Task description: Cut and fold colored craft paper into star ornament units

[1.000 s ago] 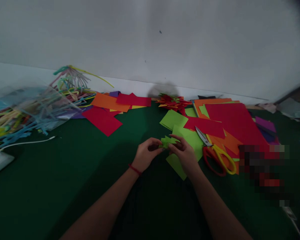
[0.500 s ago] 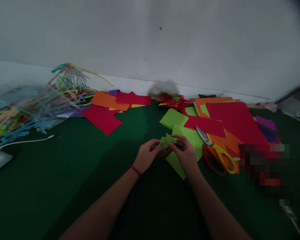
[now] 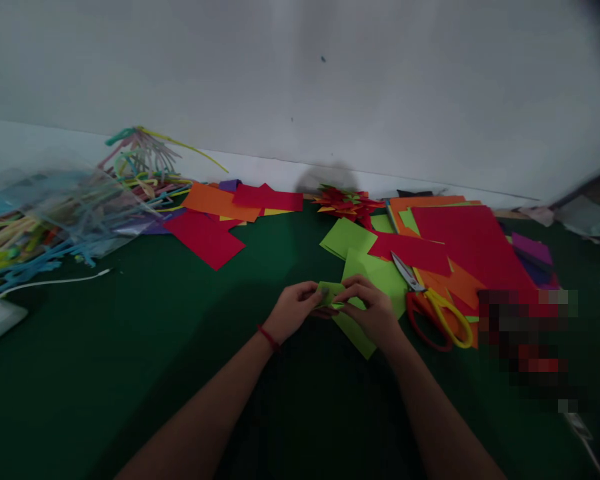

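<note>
A small folded piece of light green paper (image 3: 329, 293) is between my hands, above the dark green tabletop. My left hand (image 3: 296, 305) pinches its left side, thumb on top. With thumb and fingers my right hand (image 3: 370, 308) grips the right edge; the fingers hide part of the fold. Under and behind my right hand lie flat light green sheets (image 3: 380, 270). A smaller stack of light green paper (image 3: 349, 237) rests just beyond them. Scissors with one red and one yellow handle (image 3: 437, 307) lie partly opened to the right of my right hand.
A layered red and green paper piece (image 3: 347, 202) sits against the wall. Red and orange sheets (image 3: 473, 243) are stacked at the right, with more red paper (image 3: 207, 241) at the left. Pipe cleaners (image 3: 55, 220) under clear plastic and a white cable (image 3: 55, 283) lie far left.
The raised pointed flap of the green paper has gone down, and the paper looks flatter. My right-hand fingers have shifted along its right side.
</note>
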{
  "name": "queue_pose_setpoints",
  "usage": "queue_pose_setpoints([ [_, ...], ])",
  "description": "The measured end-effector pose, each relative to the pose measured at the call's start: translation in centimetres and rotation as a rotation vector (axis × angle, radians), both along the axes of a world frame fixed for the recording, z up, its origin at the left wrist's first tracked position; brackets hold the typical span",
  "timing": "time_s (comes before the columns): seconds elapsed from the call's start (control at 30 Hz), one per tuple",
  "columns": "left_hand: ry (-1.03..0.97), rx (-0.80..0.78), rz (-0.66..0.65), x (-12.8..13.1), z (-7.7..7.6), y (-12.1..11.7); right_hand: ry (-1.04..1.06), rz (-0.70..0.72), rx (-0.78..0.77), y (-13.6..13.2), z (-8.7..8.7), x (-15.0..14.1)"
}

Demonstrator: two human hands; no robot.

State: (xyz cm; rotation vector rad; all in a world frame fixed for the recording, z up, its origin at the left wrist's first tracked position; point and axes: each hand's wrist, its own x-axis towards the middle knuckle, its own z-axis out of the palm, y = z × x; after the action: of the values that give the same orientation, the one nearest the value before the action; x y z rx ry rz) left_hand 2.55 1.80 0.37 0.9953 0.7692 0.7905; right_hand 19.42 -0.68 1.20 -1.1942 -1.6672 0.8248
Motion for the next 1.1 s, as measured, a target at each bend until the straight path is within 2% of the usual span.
queue_pose_setpoints([
  [0.2, 0.032, 0.022, -0.017, -0.1, -0.1, 0.0, -0.131, -0.003, 0.121, 0.3, 0.3, 0.0],
  [0.67, 0.273, 0.242, 0.043, -0.1, -0.2, -0.3, -0.234, -0.114, 0.125, 0.7, -0.3, -0.2],
  [0.77, 0.239, 0.221, 0.024, -0.1, -0.1, -0.3, -0.241, -0.114, 0.109, 0.7, -0.2, -0.1],
  [0.93, 0.102, 0.107, -0.096, -0.1, -0.6, -0.1, -0.226, -0.137, 0.050, 0.7, -0.1, 0.1],
  [1.1, 0.100, 0.095, -0.096, -0.1, -1.0, 0.0, -0.201, -0.133, -0.001, 0.5, -0.1, -0.2],
])
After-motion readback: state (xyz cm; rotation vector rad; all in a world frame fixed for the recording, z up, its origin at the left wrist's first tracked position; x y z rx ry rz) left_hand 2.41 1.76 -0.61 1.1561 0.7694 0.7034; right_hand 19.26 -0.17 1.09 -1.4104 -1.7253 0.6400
